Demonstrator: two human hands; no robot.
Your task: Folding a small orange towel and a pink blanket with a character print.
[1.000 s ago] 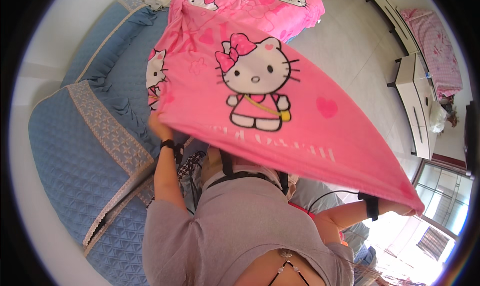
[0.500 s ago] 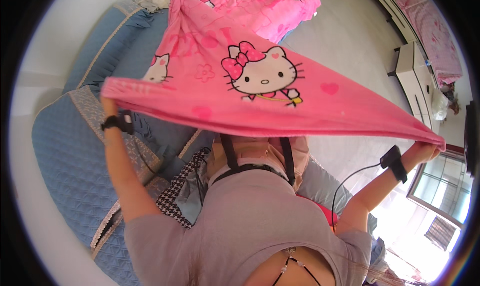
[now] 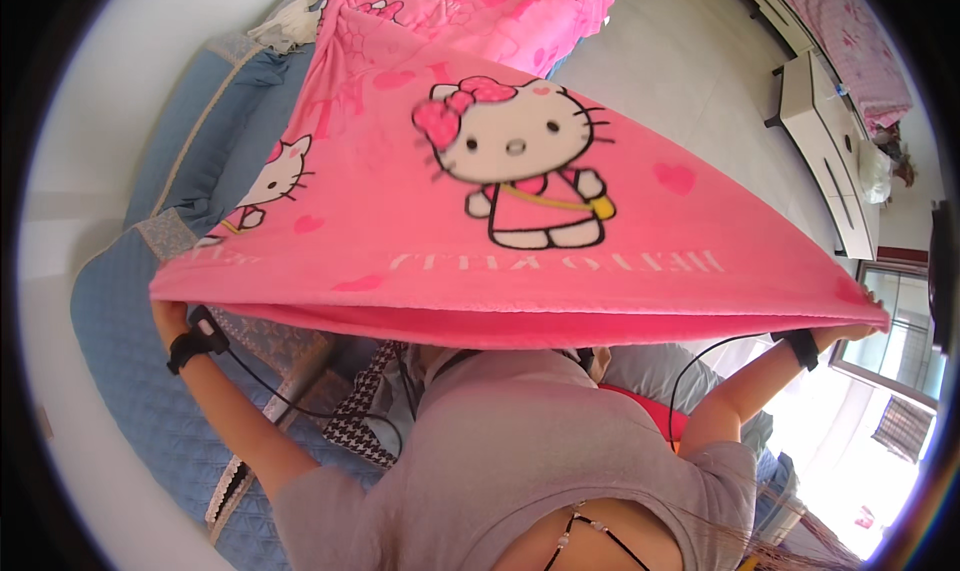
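Observation:
A large pink blanket (image 3: 360, 201) with cartoon cats, hearts and a flower pattern is stretched wide between my hands. My left hand (image 3: 170, 316) grips its near left corner, the fingers mostly hidden behind the cloth. At the near right corner my right hand (image 3: 862, 329) is closed on the edge, with fingertips showing over the top. The near edge sags between them in a double fold, across the front of my waist. The far part of the blanket trails away and lies over the far end of the blue sofa.
The blue quilted sofa (image 3: 120, 371) with lace trim runs along the left wall. A white cabinet (image 3: 825, 151) stands at the right on a pale tiled floor (image 3: 670, 61). Near my right side lie a grey cushion (image 3: 650, 371) and a red item (image 3: 640, 403). A houndstooth cloth (image 3: 355, 433) lies at my left.
Both hands have come lower and nearer to me, the left one also further left. The blanket is spread wider, so its main cat figure now shows whole.

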